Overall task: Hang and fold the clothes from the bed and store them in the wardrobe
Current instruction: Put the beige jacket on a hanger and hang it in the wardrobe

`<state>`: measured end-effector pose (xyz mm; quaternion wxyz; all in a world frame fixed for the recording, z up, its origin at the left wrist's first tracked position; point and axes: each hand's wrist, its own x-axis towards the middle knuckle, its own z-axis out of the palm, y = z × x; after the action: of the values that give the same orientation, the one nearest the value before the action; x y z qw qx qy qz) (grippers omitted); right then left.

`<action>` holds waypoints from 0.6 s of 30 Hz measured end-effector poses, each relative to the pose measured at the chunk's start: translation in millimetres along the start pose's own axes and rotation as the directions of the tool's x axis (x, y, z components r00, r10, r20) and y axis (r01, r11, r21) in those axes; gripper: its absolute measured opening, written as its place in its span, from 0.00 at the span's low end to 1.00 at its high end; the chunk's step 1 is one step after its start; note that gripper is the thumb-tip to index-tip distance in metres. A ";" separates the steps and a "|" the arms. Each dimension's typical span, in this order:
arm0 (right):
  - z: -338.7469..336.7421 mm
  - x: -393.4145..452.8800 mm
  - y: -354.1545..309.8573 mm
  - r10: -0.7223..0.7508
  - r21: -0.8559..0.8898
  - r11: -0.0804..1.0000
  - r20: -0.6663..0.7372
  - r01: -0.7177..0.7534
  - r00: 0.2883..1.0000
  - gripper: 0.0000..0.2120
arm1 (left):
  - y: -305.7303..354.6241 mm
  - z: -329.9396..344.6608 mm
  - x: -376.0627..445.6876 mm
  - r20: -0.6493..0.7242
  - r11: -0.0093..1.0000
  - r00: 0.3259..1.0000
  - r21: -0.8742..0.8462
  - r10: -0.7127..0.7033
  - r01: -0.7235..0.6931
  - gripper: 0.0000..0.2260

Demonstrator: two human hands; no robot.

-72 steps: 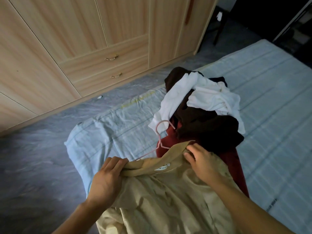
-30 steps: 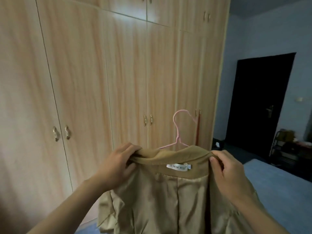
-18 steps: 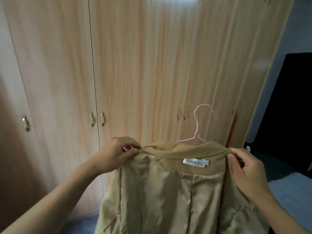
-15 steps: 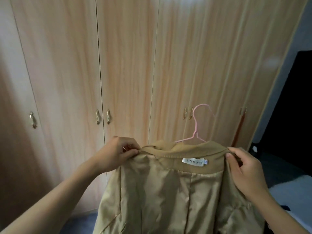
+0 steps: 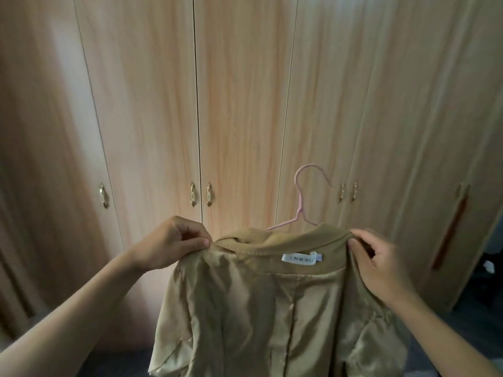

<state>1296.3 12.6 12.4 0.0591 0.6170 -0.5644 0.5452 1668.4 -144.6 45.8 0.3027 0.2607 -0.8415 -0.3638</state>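
Note:
A tan jacket (image 5: 261, 308) with a shiny lining and a white neck label hangs in front of me on a pink hanger (image 5: 300, 197), whose hook rises above the collar. My left hand (image 5: 171, 246) pinches the left shoulder of the jacket. My right hand (image 5: 378, 265) grips the right shoulder by the collar. The wooden wardrobe (image 5: 239, 104) stands straight ahead with all its doors closed. The bed and the other clothes are out of view.
Pairs of small brass handles (image 5: 201, 194) sit on the wardrobe doors at about hand height, with another pair (image 5: 347, 192) further right. A red-brown strip (image 5: 451, 227) runs down the rightmost door. Dark floor (image 5: 462, 317) shows at the bottom right.
I lifted the jacket on its hanger off the bed and turned toward the wardrobe. Over the last half second the doors have come closer; both hands keep the same grip.

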 end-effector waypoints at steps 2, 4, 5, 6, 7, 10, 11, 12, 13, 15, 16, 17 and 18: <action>5.5 9.1 5.6 -0.013 0.036 0.999 0.024 0.012 1.000 0.10 | 2.7 -2.6 1.5 0.012 1.000 1.000 -0.002 -0.010 0.010 0.07; 11.7 15.9 10.6 -0.039 0.070 0.997 0.067 0.034 0.997 0.09 | 5.4 -5.2 1.6 0.022 1.000 1.000 0.020 -0.013 0.013 0.08; 14.6 18.8 12.1 -0.058 0.089 0.995 0.089 0.050 0.994 0.09 | 8.1 -6.5 1.9 0.022 0.999 1.000 0.034 -0.012 0.012 0.08; 17.5 20.9 12.2 -0.086 0.107 0.992 0.110 0.074 0.990 0.10 | 10.8 -7.4 2.2 0.023 0.999 1.000 0.043 -0.013 0.012 0.08; 21.0 22.1 10.2 -0.119 0.128 0.986 0.127 0.103 0.985 0.11 | 13.4 -7.4 3.4 0.027 0.999 1.000 0.049 -0.008 0.006 0.07; 34.2 25.0 -0.1 -0.191 0.143 0.975 0.149 0.170 0.970 0.13 | 25.5 -0.6 11.3 0.064 0.995 0.997 0.090 0.043 -0.048 0.06; 38.6 26.2 -3.5 -0.191 0.135 0.976 0.152 0.172 0.970 0.12 | 29.4 3.8 15.4 0.079 0.991 0.995 0.111 0.065 -0.074 0.06; 42.1 26.7 -5.1 -0.181 0.131 0.978 0.158 0.161 0.971 0.11 | 33.0 8.2 19.7 0.087 0.986 0.993 0.136 0.084 -0.095 0.06; 45.0 26.7 -5.2 -0.165 0.134 0.981 0.166 0.143 0.972 0.10 | 35.6 12.0 23.3 0.081 0.980 0.991 0.161 0.103 -0.115 0.06; 48.1 26.8 -2.2 -0.146 0.147 0.981 0.148 0.124 0.978 0.11 | 36.7 13.9 28.3 0.033 0.974 0.993 0.191 0.117 -0.121 0.06; 49.1 27.2 0.1 -0.141 0.152 0.981 0.131 0.121 0.981 0.10 | 35.1 11.4 29.0 0.015 0.976 0.995 0.194 0.103 -0.104 0.06; 50.3 27.4 2.2 -0.139 0.152 0.981 0.117 0.121 0.983 0.09 | 32.4 7.6 28.6 0.016 0.978 0.997 0.190 0.078 -0.080 0.06; 52.1 27.8 4.1 -0.141 0.142 0.982 0.104 0.126 0.984 0.11 | 29.3 3.7 26.9 0.030 0.980 0.999 0.195 0.044 -0.049 0.06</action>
<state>1318.4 -42.2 10.0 0.0216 0.6861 -0.4859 0.5410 1641.1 -143.1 74.9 0.2729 0.2649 -0.8829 -0.2754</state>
